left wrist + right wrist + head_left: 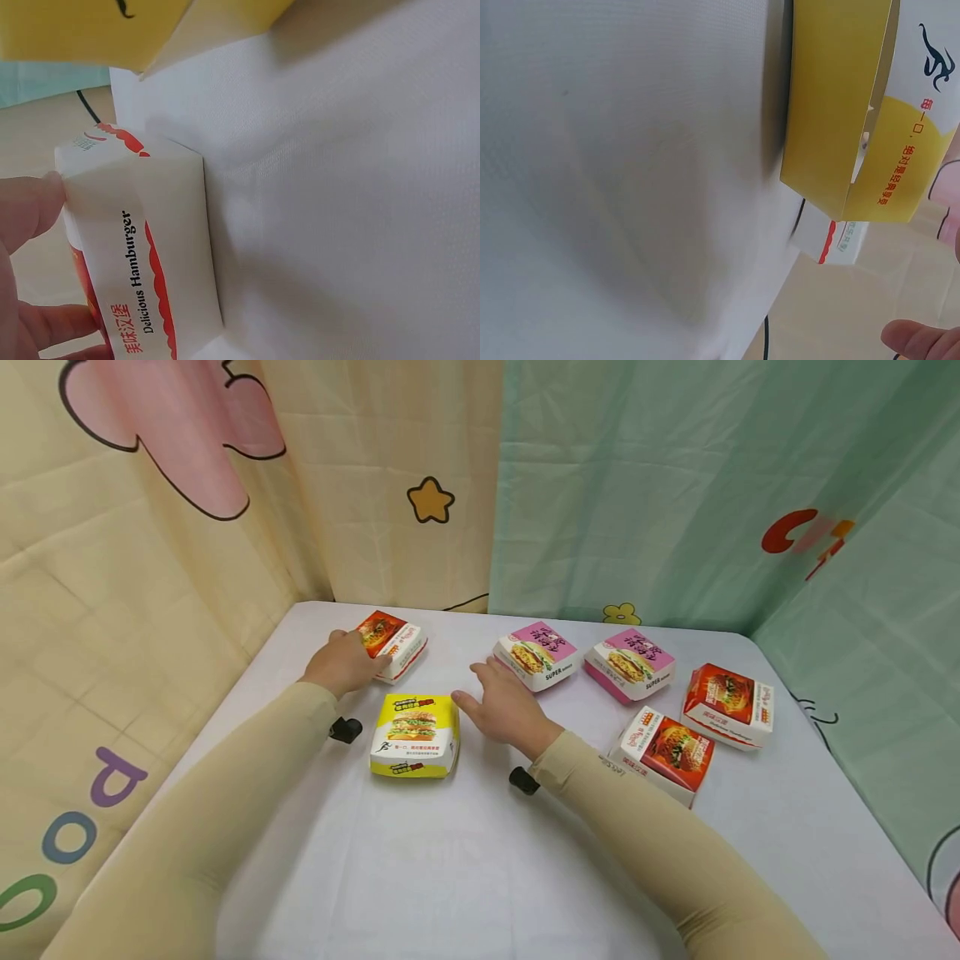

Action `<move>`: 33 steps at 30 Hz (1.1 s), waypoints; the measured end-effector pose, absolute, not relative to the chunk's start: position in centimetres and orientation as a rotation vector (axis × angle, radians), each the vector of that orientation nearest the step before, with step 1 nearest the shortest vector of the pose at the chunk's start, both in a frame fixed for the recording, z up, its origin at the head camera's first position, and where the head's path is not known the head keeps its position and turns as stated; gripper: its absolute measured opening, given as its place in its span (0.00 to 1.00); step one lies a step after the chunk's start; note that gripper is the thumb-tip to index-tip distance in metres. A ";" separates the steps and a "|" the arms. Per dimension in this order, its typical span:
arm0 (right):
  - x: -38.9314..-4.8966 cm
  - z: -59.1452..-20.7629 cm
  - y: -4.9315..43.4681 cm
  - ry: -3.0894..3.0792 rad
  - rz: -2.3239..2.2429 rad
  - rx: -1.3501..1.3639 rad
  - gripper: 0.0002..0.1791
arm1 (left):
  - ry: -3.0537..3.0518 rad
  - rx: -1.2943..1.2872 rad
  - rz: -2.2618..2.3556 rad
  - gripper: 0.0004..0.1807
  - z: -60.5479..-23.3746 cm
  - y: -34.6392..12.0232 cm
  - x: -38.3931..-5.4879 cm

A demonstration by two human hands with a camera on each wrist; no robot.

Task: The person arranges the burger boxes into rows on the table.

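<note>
My left hand [345,662] holds a red-and-white hamburger box [405,647] at the far left of the table, thumb and fingers on different edges. In the left wrist view, the thumb [34,206] lies at a corner of that hamburger box [142,262], whose side reads "Delicious Hamburger". Just in front is a yellow-and-white burger box [415,735]. My right hand [510,706] hovers between the yellow box and a pink-topped box [536,656], fingers spread and holding nothing. In the right wrist view, the yellow box [832,97] stands apart from a fingertip [919,341].
A second pink-topped box [630,664] stands right of the first. Two more red-and-white boxes, one farther back [727,706] and one nearer [663,756], sit on the right. Printed curtains [420,435] enclose the back and sides of the white-covered table [442,868].
</note>
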State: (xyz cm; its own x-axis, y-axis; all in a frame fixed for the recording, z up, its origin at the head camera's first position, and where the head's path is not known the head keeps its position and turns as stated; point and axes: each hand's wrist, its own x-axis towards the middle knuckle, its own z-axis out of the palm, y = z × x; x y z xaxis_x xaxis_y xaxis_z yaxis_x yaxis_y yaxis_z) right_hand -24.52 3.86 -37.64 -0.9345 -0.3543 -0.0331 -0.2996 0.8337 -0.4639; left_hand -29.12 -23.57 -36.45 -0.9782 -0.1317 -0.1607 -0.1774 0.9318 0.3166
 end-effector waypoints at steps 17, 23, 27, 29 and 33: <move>-26.9 -37.4 2.9 2.868 -0.746 -0.440 0.36 | 2.857 -0.099 0.610 0.50 -36.7 -24.8 -29.9; -27.4 -37.5 2.8 2.880 -0.732 -0.462 0.36 | 2.836 -0.023 0.609 0.49 -36.7 -24.9 -30.3; -27.8 -37.5 2.7 2.879 -0.723 -0.478 0.35 | 2.826 0.035 0.612 0.48 -36.6 -24.6 -30.4; -27.9 -37.5 2.6 2.874 -0.721 -0.477 0.35 | 2.813 0.045 0.627 0.47 -36.5 -24.5 -30.4; -28.3 -37.5 2.5 2.869 -0.704 -0.483 0.35 | 2.781 0.032 0.639 0.47 -36.3 -24.3 -30.4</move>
